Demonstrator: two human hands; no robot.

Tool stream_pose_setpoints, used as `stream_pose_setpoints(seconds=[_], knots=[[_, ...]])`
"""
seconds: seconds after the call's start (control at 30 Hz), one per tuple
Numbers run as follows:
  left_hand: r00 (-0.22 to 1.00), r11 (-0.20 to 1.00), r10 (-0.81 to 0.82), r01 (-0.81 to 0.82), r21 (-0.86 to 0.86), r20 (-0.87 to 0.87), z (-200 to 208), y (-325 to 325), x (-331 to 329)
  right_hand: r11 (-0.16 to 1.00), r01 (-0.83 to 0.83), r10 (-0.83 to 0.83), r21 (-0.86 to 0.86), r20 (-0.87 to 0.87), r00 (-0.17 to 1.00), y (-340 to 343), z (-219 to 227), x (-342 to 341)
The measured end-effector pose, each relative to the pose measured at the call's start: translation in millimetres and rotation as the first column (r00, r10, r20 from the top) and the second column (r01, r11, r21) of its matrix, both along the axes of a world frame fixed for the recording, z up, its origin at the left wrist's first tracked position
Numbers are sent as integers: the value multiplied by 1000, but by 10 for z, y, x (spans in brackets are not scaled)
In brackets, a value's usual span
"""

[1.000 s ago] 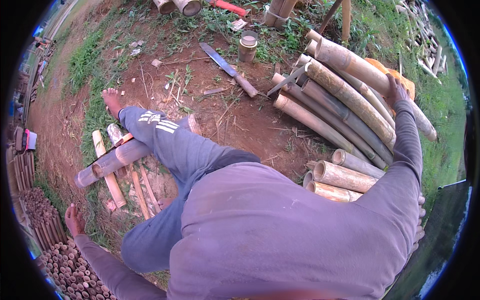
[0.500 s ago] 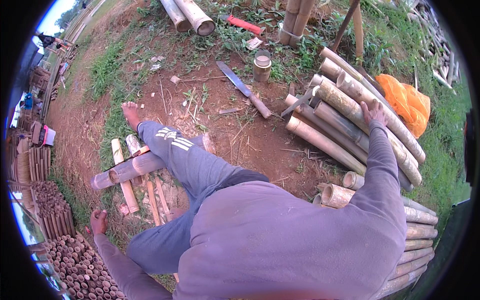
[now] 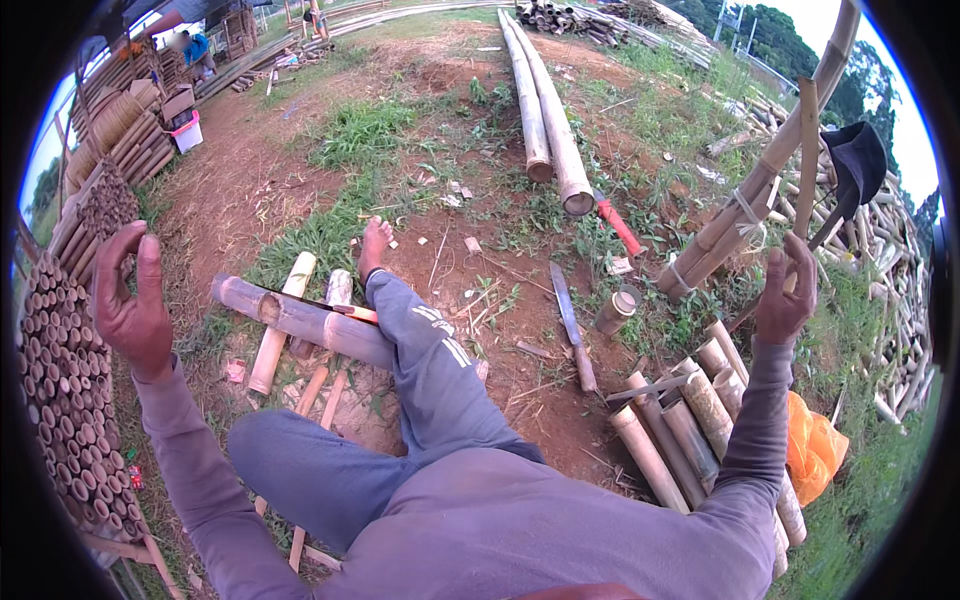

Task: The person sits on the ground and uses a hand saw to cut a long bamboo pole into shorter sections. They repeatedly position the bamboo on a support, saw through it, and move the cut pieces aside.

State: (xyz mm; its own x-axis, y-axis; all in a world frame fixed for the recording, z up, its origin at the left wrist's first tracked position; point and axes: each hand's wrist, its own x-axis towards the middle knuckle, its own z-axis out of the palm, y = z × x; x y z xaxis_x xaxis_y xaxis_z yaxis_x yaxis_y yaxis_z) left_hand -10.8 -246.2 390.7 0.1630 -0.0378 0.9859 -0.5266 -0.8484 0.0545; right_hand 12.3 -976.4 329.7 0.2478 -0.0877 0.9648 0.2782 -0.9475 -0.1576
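My left hand (image 3: 135, 305) is raised at the left, fingers loosely curled and apart from the thumb, holding nothing. At the right my right hand (image 3: 787, 292) is lifted in the same way, empty, its fingers bent but spread; in the picture it overlaps a thin upright stick. A thick bamboo length (image 3: 325, 328) rests across smaller bamboo pieces (image 3: 275, 340), beside my bent legs. On the dirt ahead lies a machete (image 3: 570, 325) with a wooden handle, and a short bamboo cup (image 3: 617, 308) stands beside it. Below my right hand is a pile of cut bamboo (image 3: 690, 415).
An orange bag (image 3: 815, 445) sits beside the pile. Bound bamboo posts (image 3: 720, 230) lean at the right, with a dark hat (image 3: 857, 165) hung there. Long poles (image 3: 545, 110) lie ahead near a red object (image 3: 620, 228). Stacked bamboo (image 3: 75, 400) lines the left; a person (image 3: 195, 50) is far off.
My right hand has left the bamboo pile and risen. My left hand has risen from beside my knee. The view has tilted upward, showing more of the far ground.
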Motion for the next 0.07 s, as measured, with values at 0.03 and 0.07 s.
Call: stream_pose_setpoints(seconds=[0.03, 0.07], knots=[[996, 999, -52, 51, 12, 67, 146, -165, -293, 993, -111, 113, -40, 75, 991, 402, 387, -82], [989, 997, -52, 43, 65, 141, 475, -257, -829, 947, -307, 320, -93, 186, 929, 884, 704, -122]])
